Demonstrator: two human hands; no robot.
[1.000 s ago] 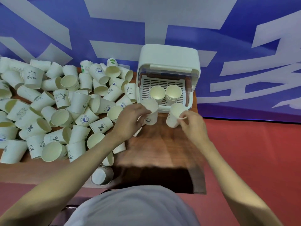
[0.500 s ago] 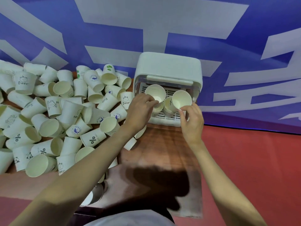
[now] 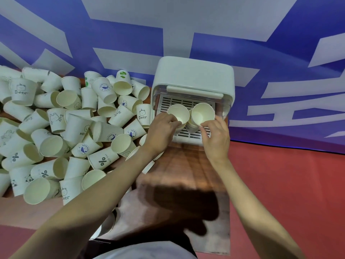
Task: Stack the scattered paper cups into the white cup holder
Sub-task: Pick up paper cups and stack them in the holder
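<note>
The white cup holder [image 3: 194, 75] stands at the table's back, its lid raised over a slotted tray [image 3: 186, 136]. Two stacks of cups sit on that tray. My left hand [image 3: 161, 130] pinches the rim of a paper cup [image 3: 179, 114] on top of the left stack. My right hand [image 3: 215, 136] grips another paper cup [image 3: 203, 114] by its near rim, tilted over the right stack [image 3: 191, 126]. A large pile of scattered paper cups [image 3: 65, 131] covers the table's left side.
The wooden table [image 3: 184, 172] shows bare between my arms. A blue and white banner [image 3: 168, 25] rises right behind the holder. Red floor [image 3: 289, 184] lies beyond the table's right edge. A cup marked Bear [image 3: 143, 116] stands beside the holder's left wall.
Both hands carried their cups from in front of the holder up onto the two stacks inside it. The cups now sit lower on the stacks than half a second ago.
</note>
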